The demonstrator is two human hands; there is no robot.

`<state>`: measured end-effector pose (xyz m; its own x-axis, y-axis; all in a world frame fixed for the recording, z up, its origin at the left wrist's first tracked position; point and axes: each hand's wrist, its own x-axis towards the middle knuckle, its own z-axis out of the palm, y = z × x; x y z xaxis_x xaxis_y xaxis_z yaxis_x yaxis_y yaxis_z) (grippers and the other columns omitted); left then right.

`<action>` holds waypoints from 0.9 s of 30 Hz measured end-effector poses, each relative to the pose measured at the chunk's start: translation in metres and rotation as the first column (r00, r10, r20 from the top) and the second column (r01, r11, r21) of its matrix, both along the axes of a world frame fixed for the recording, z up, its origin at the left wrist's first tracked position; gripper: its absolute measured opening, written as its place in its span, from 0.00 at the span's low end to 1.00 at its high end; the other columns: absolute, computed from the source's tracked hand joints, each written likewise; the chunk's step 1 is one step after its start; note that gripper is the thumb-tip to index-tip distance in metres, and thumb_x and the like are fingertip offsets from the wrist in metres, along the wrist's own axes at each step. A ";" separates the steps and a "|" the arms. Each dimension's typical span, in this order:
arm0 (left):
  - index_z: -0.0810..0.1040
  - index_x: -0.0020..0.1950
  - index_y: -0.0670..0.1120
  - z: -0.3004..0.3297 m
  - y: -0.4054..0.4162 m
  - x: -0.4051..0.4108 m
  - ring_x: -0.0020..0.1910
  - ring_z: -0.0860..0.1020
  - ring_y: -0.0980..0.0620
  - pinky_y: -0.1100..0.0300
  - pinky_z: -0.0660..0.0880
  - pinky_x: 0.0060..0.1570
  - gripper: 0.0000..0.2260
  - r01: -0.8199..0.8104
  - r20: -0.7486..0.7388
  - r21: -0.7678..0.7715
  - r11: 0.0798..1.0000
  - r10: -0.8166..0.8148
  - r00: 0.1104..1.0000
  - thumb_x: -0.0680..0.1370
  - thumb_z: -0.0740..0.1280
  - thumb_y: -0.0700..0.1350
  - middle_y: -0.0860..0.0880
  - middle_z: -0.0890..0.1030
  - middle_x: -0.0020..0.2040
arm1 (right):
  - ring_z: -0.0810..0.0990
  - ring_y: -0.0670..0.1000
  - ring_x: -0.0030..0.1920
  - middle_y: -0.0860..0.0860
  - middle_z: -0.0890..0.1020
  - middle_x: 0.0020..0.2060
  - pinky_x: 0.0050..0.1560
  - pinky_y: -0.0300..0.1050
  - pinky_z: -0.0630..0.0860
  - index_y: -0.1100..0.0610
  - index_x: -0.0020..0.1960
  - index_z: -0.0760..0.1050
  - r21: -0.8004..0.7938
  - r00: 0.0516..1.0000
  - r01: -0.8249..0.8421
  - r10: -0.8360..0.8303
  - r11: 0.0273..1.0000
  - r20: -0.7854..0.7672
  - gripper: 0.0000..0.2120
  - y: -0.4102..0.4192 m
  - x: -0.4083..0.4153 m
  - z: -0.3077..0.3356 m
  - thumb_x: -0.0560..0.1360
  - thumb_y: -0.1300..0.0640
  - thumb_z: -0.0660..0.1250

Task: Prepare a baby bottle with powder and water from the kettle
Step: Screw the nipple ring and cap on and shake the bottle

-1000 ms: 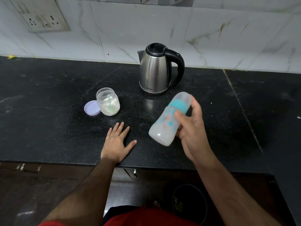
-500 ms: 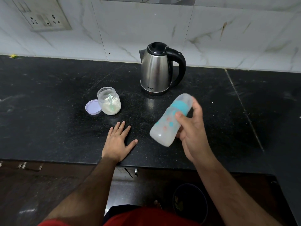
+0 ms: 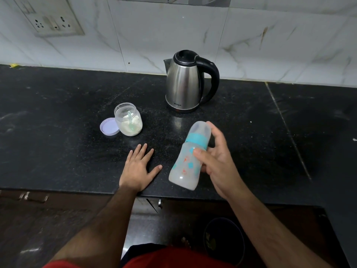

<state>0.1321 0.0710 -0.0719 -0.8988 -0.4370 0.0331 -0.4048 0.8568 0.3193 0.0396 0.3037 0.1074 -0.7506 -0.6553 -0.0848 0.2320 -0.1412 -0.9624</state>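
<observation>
My right hand (image 3: pixel 216 161) grips a capped baby bottle (image 3: pixel 186 165) with a teal collar and milky liquid inside, held tilted above the black counter (image 3: pixel 58 151), its cap pointing up and away. Flat on the counter near the front edge lies my left hand (image 3: pixel 138 169), fingers spread, holding nothing. An open jar of white powder (image 3: pixel 128 119) with a green scoop inside stands to the left, its lilac lid (image 3: pixel 109 126) lying beside it. Behind stands the steel kettle (image 3: pixel 185 84) with a black lid and handle, lid closed.
A marble-tiled wall (image 3: pixel 173 35) backs the counter, with a socket plate (image 3: pixel 52 22) at the upper left. The counter's front edge runs just under my left wrist. Below it are dark cabinet doors and a dark round bin (image 3: pixel 224 242).
The bottle in my right hand has tipped slightly more upright. My left hand has stayed flat on the counter.
</observation>
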 end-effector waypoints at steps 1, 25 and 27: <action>0.64 0.78 0.52 0.000 0.000 0.000 0.81 0.50 0.51 0.49 0.47 0.80 0.38 0.001 0.000 -0.004 1.000 -0.001 1.000 0.75 0.49 0.72 0.49 0.58 0.81 | 0.85 0.53 0.51 0.51 0.84 0.52 0.48 0.53 0.83 0.41 0.73 0.60 -0.014 0.999 0.035 -0.035 0.999 0.004 0.35 0.000 -0.002 0.000 0.72 0.59 0.69; 0.84 0.60 0.46 0.105 0.052 -0.038 0.54 0.84 0.53 0.49 0.77 0.63 0.10 0.120 -0.322 0.745 0.656 0.196 0.926 0.79 0.71 0.45 0.50 0.86 0.52 | 0.84 0.52 0.56 0.53 0.84 0.56 0.55 0.50 0.80 0.58 0.64 0.74 0.246 0.977 -0.013 0.064 0.969 -0.201 0.23 0.010 -0.053 -0.012 0.71 0.67 0.75; 0.84 0.60 0.44 0.120 0.063 -0.044 0.56 0.83 0.52 0.49 0.77 0.63 0.11 0.199 -0.365 0.770 0.607 0.163 0.917 0.79 0.70 0.44 0.49 0.86 0.54 | 0.84 0.52 0.56 0.53 0.84 0.57 0.55 0.49 0.81 0.57 0.64 0.74 0.253 0.974 -0.022 0.078 0.967 -0.212 0.24 0.010 -0.055 -0.012 0.70 0.68 0.75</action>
